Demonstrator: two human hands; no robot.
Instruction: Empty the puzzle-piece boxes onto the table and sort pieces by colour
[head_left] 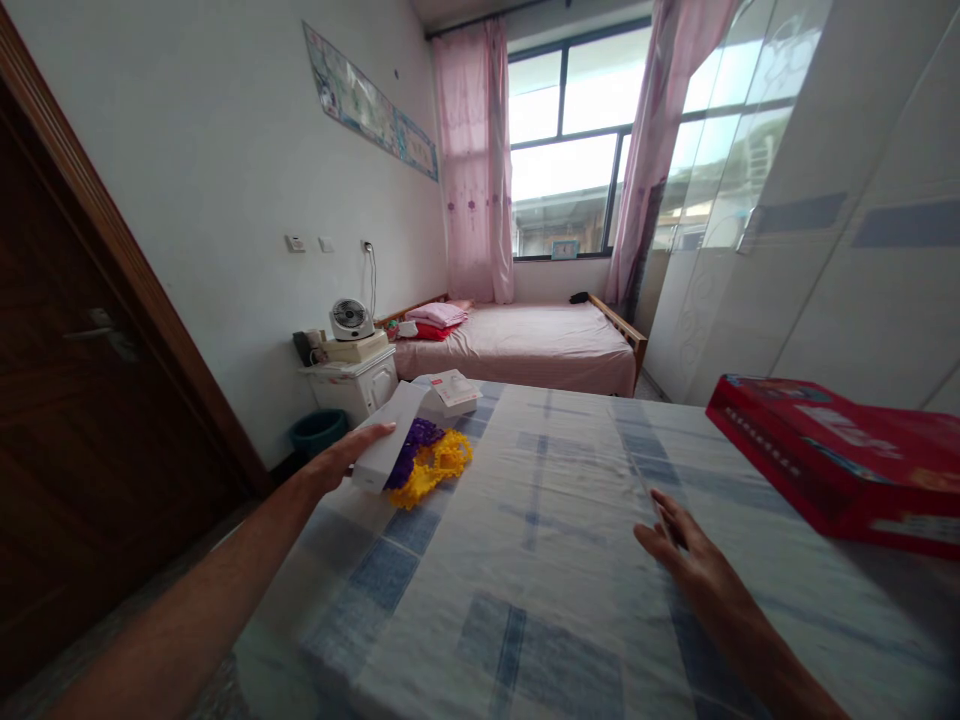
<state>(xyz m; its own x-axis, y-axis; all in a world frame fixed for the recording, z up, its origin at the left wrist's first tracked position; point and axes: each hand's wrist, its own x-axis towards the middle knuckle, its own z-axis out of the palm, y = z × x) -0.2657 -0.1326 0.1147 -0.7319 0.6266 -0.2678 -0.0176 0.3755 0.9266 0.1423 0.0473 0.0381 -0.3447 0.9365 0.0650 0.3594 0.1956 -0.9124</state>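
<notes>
My left hand (349, 452) is closed on the side of a white box (386, 440), which is tilted on the table's left side. Against the box's right side lie a bumpy purple piece (416, 445) and a lacy-looking yellow piece (433, 470); their kind is unclear. Just behind stands a smaller white carton (454, 390) with a red label. Over the right part of the tablecloth, my right hand (684, 545) has its thumb and fingers closed around a thin, narrow, light-coloured object (660, 515), too small to name.
A blue and white checked tablecloth (495, 560) covers the table. On the right lies a large red box (847, 460). Beyond the table are a pink bed (532, 340), a white nightstand (352, 385) with a small fan (351, 318), and a green bin (319, 430).
</notes>
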